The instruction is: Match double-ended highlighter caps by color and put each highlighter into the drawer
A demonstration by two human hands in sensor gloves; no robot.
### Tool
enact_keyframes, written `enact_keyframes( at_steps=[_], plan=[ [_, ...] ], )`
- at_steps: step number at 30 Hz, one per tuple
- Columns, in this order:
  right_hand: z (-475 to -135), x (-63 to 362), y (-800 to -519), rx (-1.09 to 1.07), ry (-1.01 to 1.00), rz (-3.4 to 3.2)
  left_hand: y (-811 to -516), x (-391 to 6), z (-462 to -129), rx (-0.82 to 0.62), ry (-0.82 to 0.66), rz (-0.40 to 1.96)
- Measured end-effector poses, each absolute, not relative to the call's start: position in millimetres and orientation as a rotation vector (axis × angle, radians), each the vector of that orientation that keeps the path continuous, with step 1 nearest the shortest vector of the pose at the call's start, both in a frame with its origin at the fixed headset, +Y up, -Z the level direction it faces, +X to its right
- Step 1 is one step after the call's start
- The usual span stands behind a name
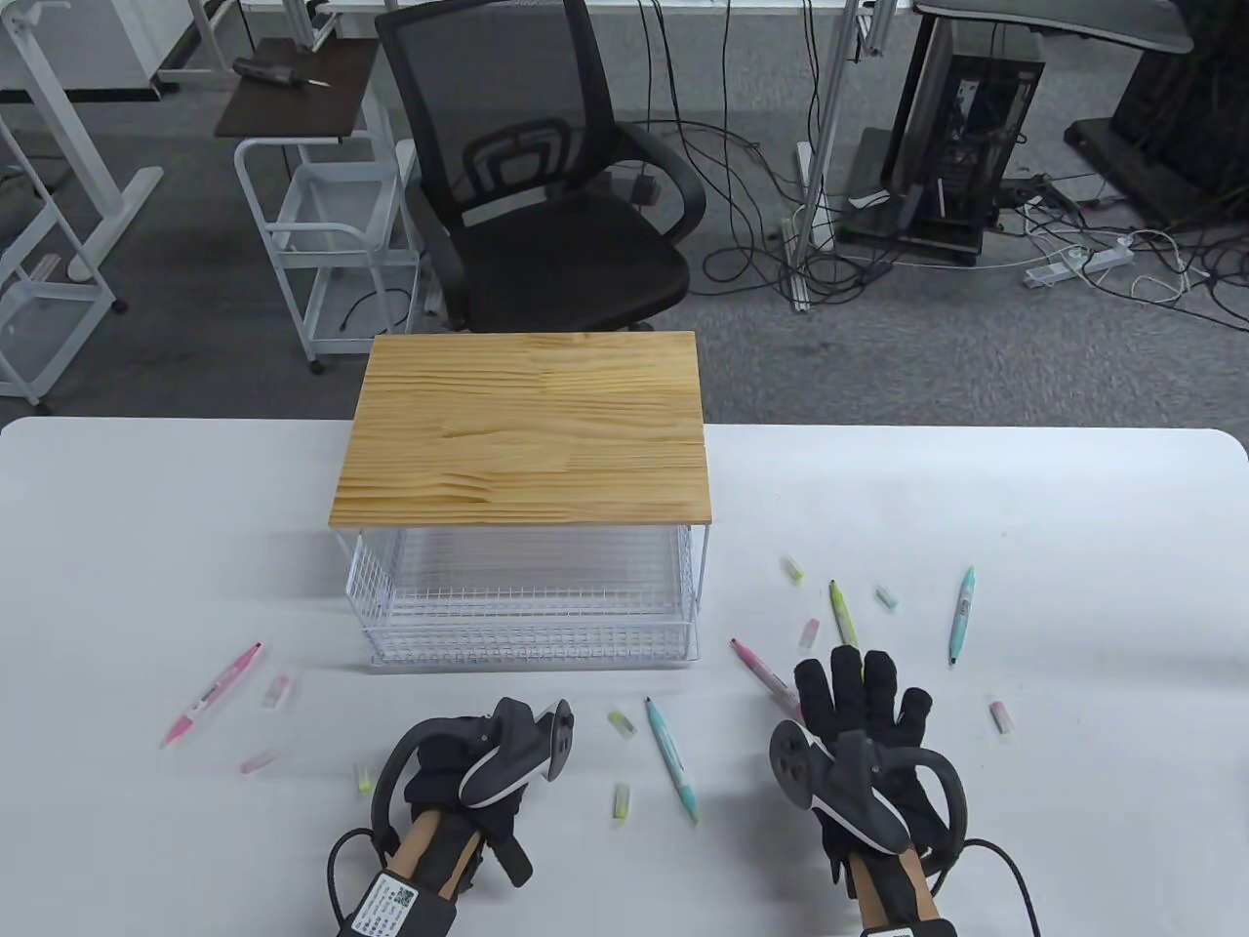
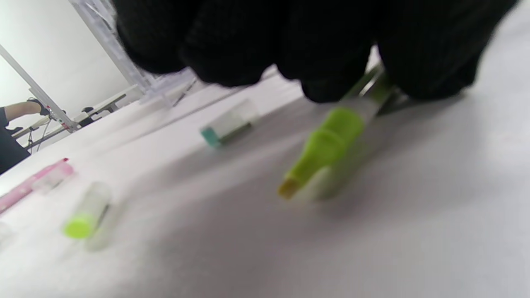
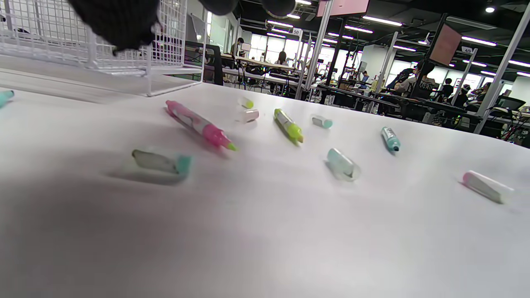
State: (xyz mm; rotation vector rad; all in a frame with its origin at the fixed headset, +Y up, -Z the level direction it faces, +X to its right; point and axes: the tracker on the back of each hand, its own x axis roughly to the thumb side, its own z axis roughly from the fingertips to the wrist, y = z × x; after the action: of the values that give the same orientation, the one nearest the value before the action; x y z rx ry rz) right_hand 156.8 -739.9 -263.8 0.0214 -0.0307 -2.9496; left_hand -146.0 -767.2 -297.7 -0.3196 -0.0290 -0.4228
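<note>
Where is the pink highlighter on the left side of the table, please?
In the table view, the pink highlighter lies near the table's left side, left of the wire drawer, with a pink cap just to its right.

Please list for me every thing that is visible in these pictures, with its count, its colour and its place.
table: one, white, foreground
drawer unit: one, white wire with a wooden top, middle of the table
pink highlighters: two, one far left, one beside the right grip
teal highlighters: two, one between the grips, one far right
yellow-green highlighters: two, one beyond the right grip, one in the left grip
loose caps: at least eight; pink, yellow-green, teal; scattered on both sides
office chair: one, black, behind the table
left grip: one, black glove, curled round a yellow-green highlighter
right grip: one, black glove, fingers straight, above the table
</note>
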Motion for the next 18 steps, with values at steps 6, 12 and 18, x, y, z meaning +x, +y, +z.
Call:
enact_keyframes(
  at_steps=[6,12,18],
  plan=[
    [-264,157,-741,0.027,-0.032,-2.951,-766,-144,-296,-0.315,-0.031,-0.423],
    [-264,158,-741,0.031,-0.038,-2.959,-766,-142,-294,-0.310,-0.049,-0.445],
    [-264,158,-734,0.028,-0.019,-2.991,-741,-127,-282,-0.209,-0.139,-0.467]
  ],
)
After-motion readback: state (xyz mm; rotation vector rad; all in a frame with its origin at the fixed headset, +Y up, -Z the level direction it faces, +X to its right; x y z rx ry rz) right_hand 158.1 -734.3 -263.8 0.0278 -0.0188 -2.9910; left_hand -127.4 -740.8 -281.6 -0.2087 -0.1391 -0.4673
